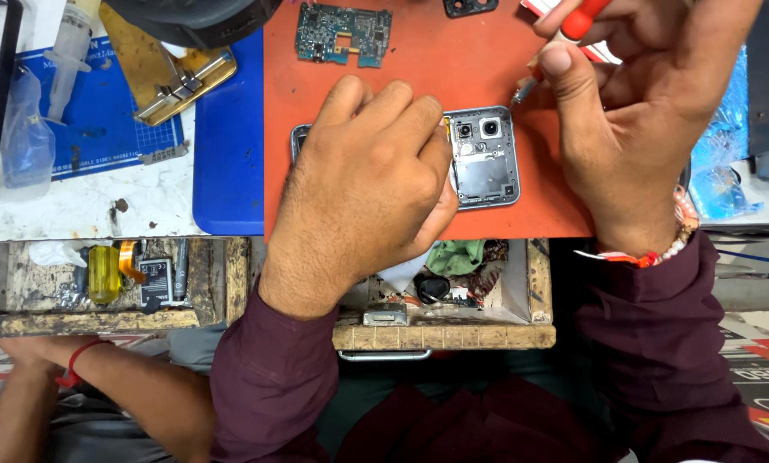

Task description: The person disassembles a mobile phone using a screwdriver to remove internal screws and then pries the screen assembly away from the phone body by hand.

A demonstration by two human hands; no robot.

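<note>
Under the left hand (369,184) lies the opened phone (484,159).

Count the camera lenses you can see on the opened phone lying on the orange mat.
2: one small lens and one larger lens, side by side at the top of the phone. The left hand covers the rest, so more may be hidden.

An opened grey phone (485,159), back cover off with camera lenses and metal shielding bared, lies flat on the orange mat (419,69), while a red-handled screwdriver (564,43) tilts just above its upper right corner.
</note>
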